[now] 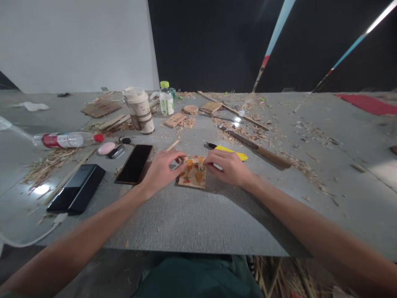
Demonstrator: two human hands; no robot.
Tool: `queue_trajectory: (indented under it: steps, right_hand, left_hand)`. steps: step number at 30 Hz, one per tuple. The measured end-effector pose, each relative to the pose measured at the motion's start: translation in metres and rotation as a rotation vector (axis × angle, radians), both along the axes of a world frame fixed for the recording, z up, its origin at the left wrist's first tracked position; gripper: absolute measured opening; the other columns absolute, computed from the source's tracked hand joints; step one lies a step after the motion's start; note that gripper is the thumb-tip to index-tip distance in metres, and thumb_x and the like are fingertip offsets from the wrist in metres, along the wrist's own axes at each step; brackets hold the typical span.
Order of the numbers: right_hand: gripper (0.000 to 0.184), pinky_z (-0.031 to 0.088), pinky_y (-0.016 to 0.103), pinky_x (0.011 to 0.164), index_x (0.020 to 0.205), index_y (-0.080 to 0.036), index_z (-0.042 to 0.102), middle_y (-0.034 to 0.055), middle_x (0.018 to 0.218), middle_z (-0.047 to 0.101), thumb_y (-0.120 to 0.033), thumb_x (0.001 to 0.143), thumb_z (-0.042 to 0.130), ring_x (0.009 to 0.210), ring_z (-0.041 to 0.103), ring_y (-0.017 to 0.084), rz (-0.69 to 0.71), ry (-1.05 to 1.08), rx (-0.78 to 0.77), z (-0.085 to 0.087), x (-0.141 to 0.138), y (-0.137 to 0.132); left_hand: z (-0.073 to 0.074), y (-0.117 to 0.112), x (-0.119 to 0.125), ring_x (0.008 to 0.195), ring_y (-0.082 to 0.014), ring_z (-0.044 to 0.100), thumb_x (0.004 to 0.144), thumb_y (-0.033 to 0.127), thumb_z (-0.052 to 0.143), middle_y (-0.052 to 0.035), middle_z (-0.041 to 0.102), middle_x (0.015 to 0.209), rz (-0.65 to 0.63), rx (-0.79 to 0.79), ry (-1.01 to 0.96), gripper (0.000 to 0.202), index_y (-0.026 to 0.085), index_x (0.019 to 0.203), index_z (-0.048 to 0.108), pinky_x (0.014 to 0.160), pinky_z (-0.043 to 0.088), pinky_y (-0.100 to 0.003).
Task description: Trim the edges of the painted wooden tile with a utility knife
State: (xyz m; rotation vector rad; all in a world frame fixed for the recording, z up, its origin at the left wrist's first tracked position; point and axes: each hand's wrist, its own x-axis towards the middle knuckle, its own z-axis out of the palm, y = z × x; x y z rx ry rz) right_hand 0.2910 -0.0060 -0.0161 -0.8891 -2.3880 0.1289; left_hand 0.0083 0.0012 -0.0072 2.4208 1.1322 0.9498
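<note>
A small square wooden piece [191,180] with orange and red patterns lies flat on the table in front of me. My left hand [164,167] is closed in a pinch at its upper left corner, fingertips by an orange patch. At the upper right edge, my right hand [228,165] pinches with curled fingers, its fingertips partly hidden. Just behind my right hand lies a yellow utility knife [229,152], partly covered by it. A dark phone [135,163] rests left of my left hand.
A paper cup [139,111], a green-capped bottle [166,101] and a bottle on its side [68,140] are farther back. A long-bladed tool [256,147] lies to the right. A black device [77,188] with a cable stands left. Wood shavings [316,134] litter the table.
</note>
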Motion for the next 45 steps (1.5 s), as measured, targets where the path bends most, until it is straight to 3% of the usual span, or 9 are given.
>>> queue_trajectory:
  steps: [6, 11, 17, 20, 24, 31, 34, 40, 45]
  right_hand:
    - [0.021, 0.06, 0.036, 0.082, 0.111, -0.017, 0.07, 0.0035, 0.103, 0.072, -0.038, 0.111, 0.064, 0.088, 0.069, 0.017, -0.327, 0.012, -0.005, 0.001, 0.003, 0.003]
    - [0.025, 0.062, 0.037, 0.082, 0.115, -0.017, 0.071, 0.0043, 0.107, 0.073, -0.041, 0.109, 0.068, 0.088, 0.07, 0.018, -0.628, -0.05, -0.038, -0.004, 0.018, 0.015]
    - [0.02, 0.052, 0.053, 0.101, 0.121, -0.017, 0.074, 0.0147, 0.128, 0.07, -0.027, 0.106, 0.064, 0.119, 0.064, 0.032, -0.765, -0.172, 0.004, -0.008, 0.027, 0.023]
    - [0.029, 0.04, 0.061, 0.107, 0.128, -0.018, 0.075, 0.0207, 0.141, 0.064, -0.025, 0.104, 0.06, 0.132, 0.052, 0.043, -0.77, -0.216, 0.052, -0.007, 0.026, 0.023]
    - [0.028, 0.034, 0.059, 0.107, 0.12, -0.018, 0.078, 0.0193, 0.135, 0.067, -0.033, 0.104, 0.06, 0.129, 0.05, 0.042, -0.725, -0.279, 0.06, -0.006, 0.023, 0.022]
    - [0.02, 0.037, 0.056, 0.109, 0.111, -0.016, 0.075, 0.0141, 0.121, 0.072, -0.032, 0.103, 0.064, 0.125, 0.057, 0.036, -0.749, -0.322, -0.026, -0.009, 0.025, 0.023]
    - [0.019, 0.041, 0.053, 0.108, 0.11, -0.017, 0.071, 0.0124, 0.12, 0.073, -0.033, 0.105, 0.062, 0.122, 0.061, 0.033, -0.742, -0.282, -0.078, -0.007, 0.023, 0.024]
    - [0.03, 0.043, 0.037, 0.073, 0.126, -0.017, 0.059, 0.0135, 0.102, 0.076, -0.038, 0.11, 0.045, 0.085, 0.069, 0.027, -0.655, -0.077, -0.191, 0.01, 0.008, 0.013]
    - [0.042, 0.034, 0.032, 0.057, 0.081, -0.026, 0.049, -0.0003, 0.063, 0.057, -0.051, 0.112, 0.038, 0.055, 0.053, 0.018, -0.537, 0.013, -0.253, 0.024, 0.0, -0.003]
  left_hand:
    - [-0.002, 0.001, -0.002, 0.13, -0.0283, 0.069, 0.103, 0.034, 0.07, -0.0106, 0.075, 0.137, -0.086, -0.052, 0.099, 0.051, 0.024, 0.151, 0.059, 0.118, 0.051, -0.05]
    - [-0.006, 0.001, -0.001, 0.16, -0.0447, 0.043, 0.084, 0.053, 0.088, -0.0179, 0.046, 0.174, -0.218, -0.177, 0.293, 0.079, 0.025, 0.154, 0.062, 0.13, 0.036, -0.065]
    - [-0.003, 0.001, -0.002, 0.16, -0.0453, 0.041, 0.09, 0.06, 0.08, -0.0161, 0.036, 0.179, -0.209, -0.263, 0.354, 0.071, 0.027, 0.151, 0.061, 0.13, 0.034, -0.066]
    - [0.001, -0.001, -0.002, 0.153, -0.045, 0.049, 0.086, 0.06, 0.083, -0.0145, 0.04, 0.173, -0.2, -0.29, 0.347, 0.063, 0.027, 0.137, 0.067, 0.127, 0.04, -0.064]
    - [0.002, -0.007, 0.003, 0.143, -0.0407, 0.055, 0.078, 0.056, 0.089, -0.0148, 0.047, 0.156, -0.148, -0.31, 0.297, 0.064, 0.025, 0.129, 0.065, 0.122, 0.046, -0.058]
    - [0.005, -0.013, 0.011, 0.143, -0.0456, 0.051, 0.064, 0.051, 0.097, -0.0143, 0.059, 0.142, -0.058, -0.383, 0.153, 0.085, 0.025, 0.137, 0.06, 0.125, 0.037, -0.068]
    - [0.009, -0.014, 0.011, 0.139, -0.0441, 0.058, 0.065, 0.042, 0.096, -0.0154, 0.062, 0.142, 0.008, -0.474, 0.048, 0.084, 0.024, 0.139, 0.059, 0.121, 0.043, -0.067]
    - [0.015, -0.011, 0.001, 0.111, -0.036, 0.079, 0.077, 0.045, 0.09, -0.013, 0.079, 0.121, 0.053, -0.76, -0.184, 0.066, 0.019, 0.131, 0.064, 0.098, 0.063, -0.054]
    - [0.02, -0.016, -0.002, 0.092, -0.0271, 0.082, 0.089, 0.051, 0.084, -0.0074, 0.081, 0.111, 0.128, -0.852, -0.389, 0.049, 0.023, 0.119, 0.057, 0.073, 0.068, -0.039]
